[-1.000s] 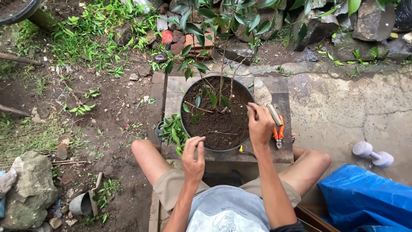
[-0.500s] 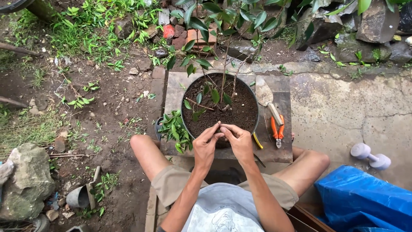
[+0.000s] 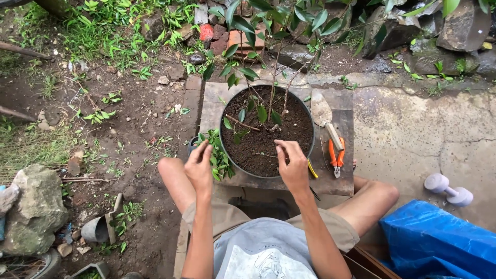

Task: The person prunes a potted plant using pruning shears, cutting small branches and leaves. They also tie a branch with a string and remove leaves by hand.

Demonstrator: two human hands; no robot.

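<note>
A round black pot [image 3: 313, 135] filled with dark soil stands on a stone slab [image 3: 342, 178] between my knees. A thin-stemmed leafy plant [image 3: 272, 67] grows from it. My right hand [image 3: 293, 164] rests over the near part of the soil, fingers loosely bent, beside a thin twig [image 3: 264, 155]; I see nothing in it. My left hand [image 3: 200, 166] is out to the left of the pot, fingers stretched over a pile of cut green leaves [image 3: 219, 157], with nothing visible in it.
A trowel [image 3: 324, 114], orange-handled pliers [image 3: 336, 155] and a yellow-handled tool [image 3: 311, 169] lie on the slab right of the pot. A grey dumbbell [image 3: 448, 188] and blue tarp [image 3: 439, 237] are at right. A large rock [image 3: 33, 206] sits at left on bare earth.
Both hands met at the near edge of the soil half a second ago. Since then my left hand has moved left to the leaf pile, while my right hand stays over the soil.
</note>
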